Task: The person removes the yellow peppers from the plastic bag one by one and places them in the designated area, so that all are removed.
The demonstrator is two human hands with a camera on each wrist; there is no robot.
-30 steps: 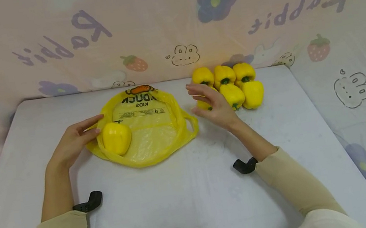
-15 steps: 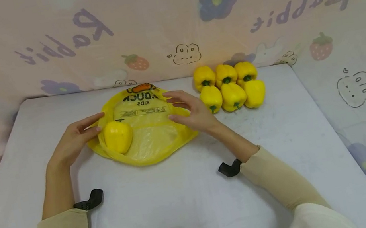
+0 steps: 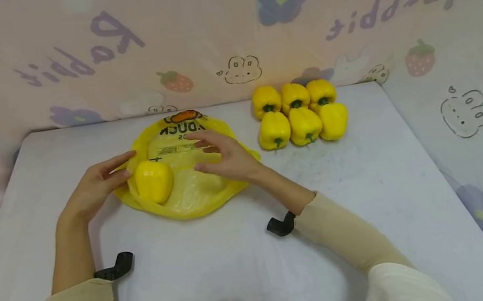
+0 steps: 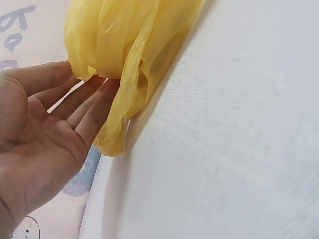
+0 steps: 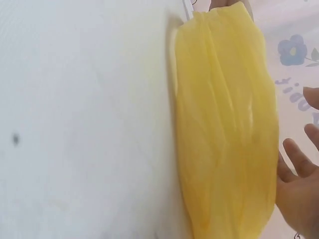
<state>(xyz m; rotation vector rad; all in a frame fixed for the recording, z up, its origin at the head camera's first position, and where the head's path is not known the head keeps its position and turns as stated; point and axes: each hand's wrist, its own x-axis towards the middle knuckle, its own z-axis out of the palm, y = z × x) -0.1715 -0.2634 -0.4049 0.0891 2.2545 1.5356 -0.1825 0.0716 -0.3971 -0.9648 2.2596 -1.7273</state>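
A yellow plastic bag lies spread on the table with its mouth open upward and dark print inside. One yellow bell pepper sits inside at its left. My left hand touches the bag's left rim with fairly straight fingers; in the left wrist view, bag folds hide some fingertips. Over the right part of the bag's mouth hovers my right hand, fingers spread, nothing held. The right wrist view shows the bag's side upright, with part of the right hand beyond it.
Several yellow bell peppers stand in two rows at the table's back right. Behind the white table hangs a printed curtain. Black curved pieces are worn at both wrists.
My right hand has moved left from in front of the pepper rows to over the bag, uncovering the front-left pepper. The left hand and the pepper in the bag stay put.
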